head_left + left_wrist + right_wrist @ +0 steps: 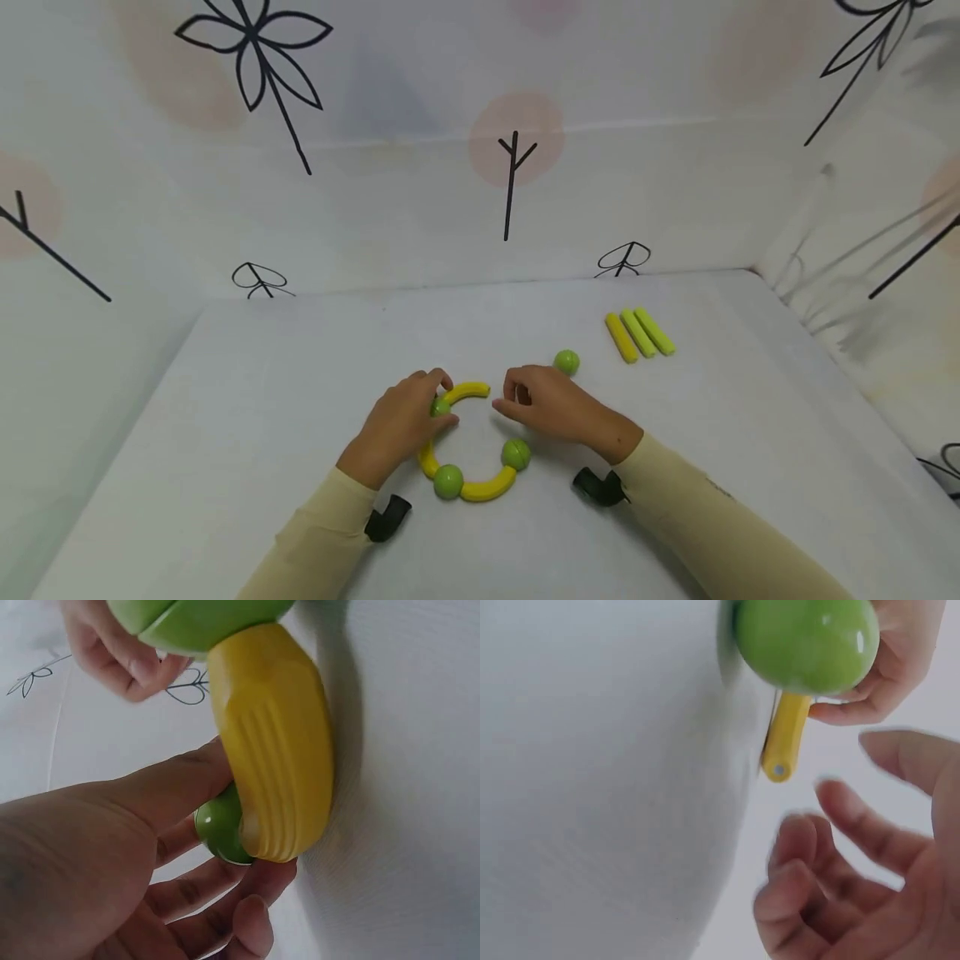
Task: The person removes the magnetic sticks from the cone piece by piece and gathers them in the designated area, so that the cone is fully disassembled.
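Note:
Curved yellow sticks and green balls form a ring that gapes at its right side. My left hand (pixel 401 429) curls its thumb and fingers round a green ball (pixel 441 407) on the ring's left. From that ball a curved yellow stick (pixel 470 389) reaches right to a free end with a small metal dot. Another curved yellow stick (pixel 277 750) runs from it to the front ball (pixel 448 482). A front curved stick (pixel 487 487) leads to the right-hand ball (pixel 516 454). Beyond the gap, my right hand (pixel 551 402) hovers with loosely bent fingers, holding nothing.
A loose green ball (pixel 567 362) lies just behind the right hand. Farther back on the right, one straight yellow stick (pixel 621 337) and two lime sticks (pixel 647 332) lie side by side. White patterned walls stand around the white table surface (pixel 300 358).

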Demonstrator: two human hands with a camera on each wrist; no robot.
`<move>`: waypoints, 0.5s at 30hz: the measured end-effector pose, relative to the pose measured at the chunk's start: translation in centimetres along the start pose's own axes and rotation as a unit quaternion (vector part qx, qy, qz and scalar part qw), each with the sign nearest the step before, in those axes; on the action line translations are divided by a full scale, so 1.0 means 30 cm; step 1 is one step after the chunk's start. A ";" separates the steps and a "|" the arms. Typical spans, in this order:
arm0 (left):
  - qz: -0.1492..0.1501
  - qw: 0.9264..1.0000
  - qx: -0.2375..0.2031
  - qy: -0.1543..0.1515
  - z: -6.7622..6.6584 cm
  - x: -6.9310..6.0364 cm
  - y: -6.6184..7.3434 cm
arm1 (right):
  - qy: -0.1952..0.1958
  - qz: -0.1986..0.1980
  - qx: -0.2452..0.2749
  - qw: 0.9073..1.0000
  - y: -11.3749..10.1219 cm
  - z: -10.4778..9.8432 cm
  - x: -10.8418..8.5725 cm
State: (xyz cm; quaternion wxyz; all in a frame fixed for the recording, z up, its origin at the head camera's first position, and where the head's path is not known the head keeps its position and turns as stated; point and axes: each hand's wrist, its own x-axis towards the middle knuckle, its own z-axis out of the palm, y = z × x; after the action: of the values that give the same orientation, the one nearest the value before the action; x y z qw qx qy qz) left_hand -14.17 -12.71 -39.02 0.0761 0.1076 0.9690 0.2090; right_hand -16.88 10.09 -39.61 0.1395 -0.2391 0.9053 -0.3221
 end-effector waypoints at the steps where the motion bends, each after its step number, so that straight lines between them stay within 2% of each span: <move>1: -0.002 1.000 -0.005 0.001 0.003 0.000 -0.001 | 0.016 0.000 -0.006 1.000 -0.004 -0.003 0.009; 5: -0.001 1.000 -0.018 0.005 0.012 0.004 -0.004 | 0.063 0.018 -0.025 0.998 -0.018 -0.008 0.035; 7: 0.001 1.000 -0.022 0.007 0.013 0.007 -0.003 | 0.070 0.030 -0.030 0.997 -0.019 -0.006 0.046; 15: 0.030 0.999 -0.020 0.010 0.021 0.008 0.011 | 0.026 0.022 -0.027 0.999 0.004 0.015 0.061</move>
State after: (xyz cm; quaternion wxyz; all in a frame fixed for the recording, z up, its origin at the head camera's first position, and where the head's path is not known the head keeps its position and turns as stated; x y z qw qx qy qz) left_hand -14.24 -12.12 -39.49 0.0618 0.1333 0.9616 0.2316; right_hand -18.29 9.00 -40.21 0.1161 -0.2146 0.9219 -0.3008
